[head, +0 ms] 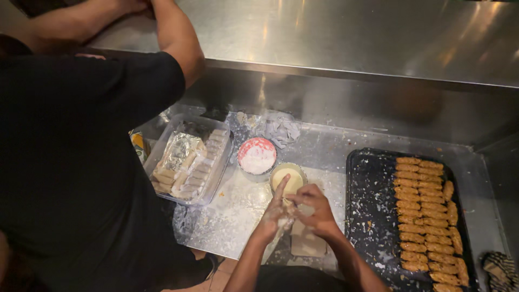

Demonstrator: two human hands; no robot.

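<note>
My left hand (274,212) and my right hand (315,210) meet over a pale strip of dough (307,241) lying on the floured steel counter (238,211). Both hands are dusted with flour and pinch a small piece of dough between them; the left forefinger points up toward a small cup of yellow liquid (287,177). Just beyond it stands a red bowl of white flour (257,155). To my right a black tray (373,216) carries several breaded, golden sticks (427,216) in rows.
A clear plastic box (190,160) with pale rolled pieces and foil sits at the left. A person in a black shirt (75,162) leans over the raised steel shelf (351,38) there. A crumpled rag (281,128) lies at the back.
</note>
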